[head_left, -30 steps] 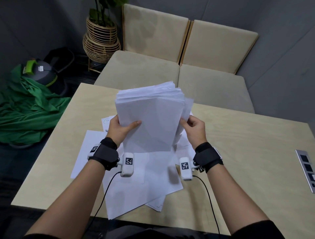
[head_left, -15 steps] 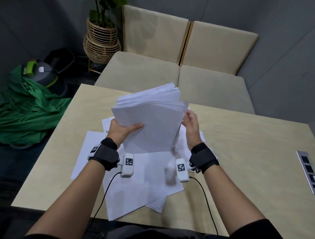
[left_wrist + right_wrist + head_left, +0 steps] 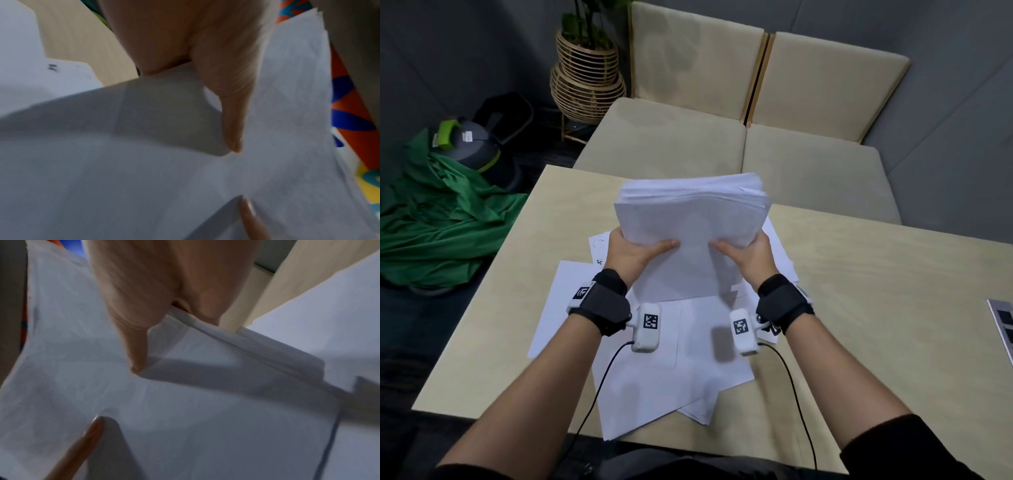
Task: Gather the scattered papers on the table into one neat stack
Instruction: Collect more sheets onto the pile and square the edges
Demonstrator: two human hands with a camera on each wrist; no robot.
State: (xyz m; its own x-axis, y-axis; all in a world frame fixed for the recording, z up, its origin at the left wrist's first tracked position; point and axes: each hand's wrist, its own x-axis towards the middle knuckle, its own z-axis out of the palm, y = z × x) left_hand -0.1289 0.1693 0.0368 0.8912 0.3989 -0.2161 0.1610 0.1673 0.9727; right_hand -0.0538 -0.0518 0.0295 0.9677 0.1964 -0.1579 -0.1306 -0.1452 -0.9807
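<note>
Since a second ago you've squared the sheaf [image 3: 693,219] between both palms, left hand [image 3: 631,251] and right hand [image 3: 748,251] each clamping a side edge, thumbs on its near face, to align it above the loose sheets [image 3: 674,370] on the table [image 3: 876,308].

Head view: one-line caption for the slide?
Both hands, left hand and right hand, hold a paper stack above loose sheets on the table.

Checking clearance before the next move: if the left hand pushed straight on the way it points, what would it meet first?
The left hand already grips the paper stack. Carried on past the table's far edge, it would probably reach the beige sofa seat first, though depth is hard to judge.
</note>
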